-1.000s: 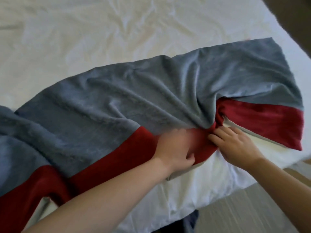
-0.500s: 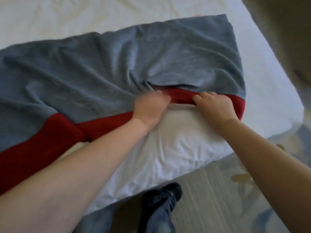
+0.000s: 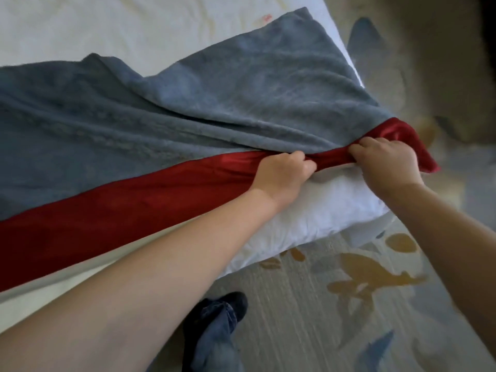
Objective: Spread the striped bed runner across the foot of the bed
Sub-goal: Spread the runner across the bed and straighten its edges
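Both the left hand and the right hand gripped the bunched red band of the runner (near the bed's corner), so an even sideways pull seemed best.

left hand: gripping runner; right hand: gripping runner; arms: both outstretched

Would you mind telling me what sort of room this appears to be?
Most likely a bedroom, perhaps a hotel room: a white-sheeted bed, a grey and red bed runner lying across it, and a patterned carpet beside it.
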The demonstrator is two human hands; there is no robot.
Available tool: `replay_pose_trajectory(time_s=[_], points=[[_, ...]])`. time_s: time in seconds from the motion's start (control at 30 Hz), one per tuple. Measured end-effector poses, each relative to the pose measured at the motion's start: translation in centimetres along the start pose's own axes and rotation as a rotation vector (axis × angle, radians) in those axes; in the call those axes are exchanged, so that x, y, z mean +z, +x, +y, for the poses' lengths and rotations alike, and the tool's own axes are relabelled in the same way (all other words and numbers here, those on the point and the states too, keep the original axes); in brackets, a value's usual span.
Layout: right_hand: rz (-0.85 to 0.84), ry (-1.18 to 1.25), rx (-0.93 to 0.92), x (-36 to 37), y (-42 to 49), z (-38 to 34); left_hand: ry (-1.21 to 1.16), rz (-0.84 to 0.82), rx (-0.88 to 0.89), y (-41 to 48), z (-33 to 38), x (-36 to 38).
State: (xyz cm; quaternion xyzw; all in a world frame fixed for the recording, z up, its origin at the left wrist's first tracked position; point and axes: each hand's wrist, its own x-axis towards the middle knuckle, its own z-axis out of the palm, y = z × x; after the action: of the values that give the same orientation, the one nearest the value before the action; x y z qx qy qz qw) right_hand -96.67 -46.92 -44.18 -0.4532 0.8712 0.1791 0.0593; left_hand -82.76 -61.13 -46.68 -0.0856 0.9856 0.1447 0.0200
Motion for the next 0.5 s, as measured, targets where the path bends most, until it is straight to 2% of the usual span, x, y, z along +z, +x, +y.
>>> replay_pose_trajectory(time_s=[0.13,0.27,0.37,0.5], points=[[-0.065,0.121,-0.032,0.3,0.4,-0.4,-0.131,0.01,0.048,0.1,-1.0,-0.3],[-0.061,0.253,-0.141,-1.1,1.2,-0.3,-0.146,0.184,0.096,1.0,-4.1,-1.9],[-0.052,0.375,-0.216,-2.4,3.0,-0.8,-0.11,0.227,-0.032,3.0,-8.3,-3.2],[-0.029,0.466,-0.26,-4.6,7.5,-3.8,-0.026,0.114,-0.386,4.8,-14.8,-4.5]])
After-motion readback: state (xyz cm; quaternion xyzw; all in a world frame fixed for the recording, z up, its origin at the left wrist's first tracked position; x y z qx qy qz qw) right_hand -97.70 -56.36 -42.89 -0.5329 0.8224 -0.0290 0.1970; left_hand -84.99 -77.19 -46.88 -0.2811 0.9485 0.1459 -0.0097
